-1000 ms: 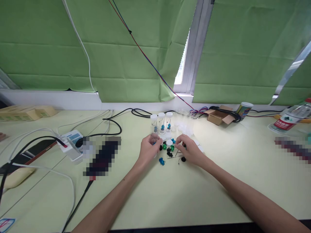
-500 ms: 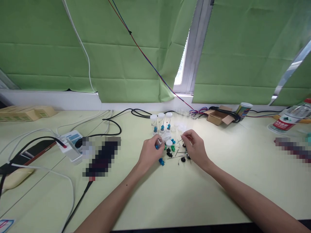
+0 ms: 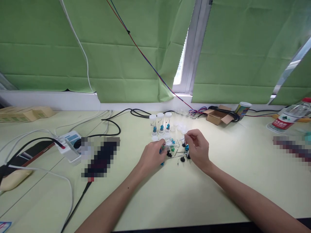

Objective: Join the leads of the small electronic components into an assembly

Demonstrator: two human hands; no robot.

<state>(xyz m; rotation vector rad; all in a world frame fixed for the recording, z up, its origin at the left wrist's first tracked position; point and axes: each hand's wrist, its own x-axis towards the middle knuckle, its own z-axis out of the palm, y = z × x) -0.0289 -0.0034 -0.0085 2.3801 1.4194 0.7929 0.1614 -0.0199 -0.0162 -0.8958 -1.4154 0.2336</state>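
My left hand [image 3: 152, 154] grips a small clear tube [image 3: 167, 142] lying sideways, its open end toward my right hand. My right hand [image 3: 198, 147] pinches a thin pin with a blue bead [image 3: 186, 147] hanging below the fingers, a short way from the tube's mouth. Between the hands lie several small blue, green and black pins [image 3: 173, 149] on the pale green table [image 3: 170, 194]. Behind them stand three capped clear tubes [image 3: 160, 123], each with a blue bead inside.
Empty clear tubes [image 3: 181, 124] cluster beyond the hands. Black and white cables [image 3: 109, 123] and a white power strip [image 3: 68, 145] lie at the left. A cardboard box [image 3: 217, 116], a can [image 3: 241, 109] and a plastic bottle [image 3: 291, 117] sit along the back right.
My left hand has tipped the tube from upright to sideways and dropped lower. My right hand lifted off the table with a blue-beaded pin and holds it near the tube.
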